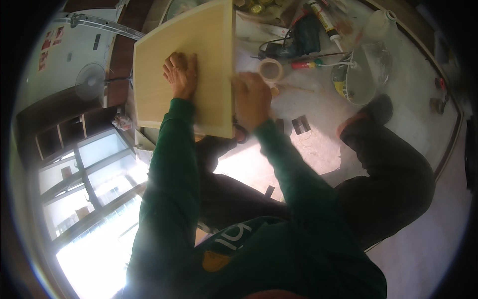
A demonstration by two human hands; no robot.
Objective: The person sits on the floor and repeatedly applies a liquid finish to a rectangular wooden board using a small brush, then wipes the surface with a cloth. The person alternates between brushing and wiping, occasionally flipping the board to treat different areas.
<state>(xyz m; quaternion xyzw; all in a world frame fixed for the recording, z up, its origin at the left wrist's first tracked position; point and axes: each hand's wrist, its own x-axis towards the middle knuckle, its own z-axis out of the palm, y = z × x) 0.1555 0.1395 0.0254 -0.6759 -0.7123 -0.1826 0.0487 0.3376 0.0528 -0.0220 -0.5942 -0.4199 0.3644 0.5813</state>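
Note:
A pale wooden panel (211,89) with a lighter edge band stands tilted in front of me, left of the middle. On its broad face rests my left hand (180,74), holding nothing, its fingers slightly bent and a little apart. My right hand (253,97) is closed against the panel's right edge and is blurred by motion. Whatever its fingers hold is hidden. Just beyond that hand, on the floor, lies a roll of tape (271,70).
A dark power drill (301,40), a sealant tube (324,21), a red-handled tool (304,65) and a whitish bucket (361,79) are on the dusty floor at the far right. Small dark pieces (300,125) lie near my legs. A fan (91,81) and a ladder (102,24) stand left.

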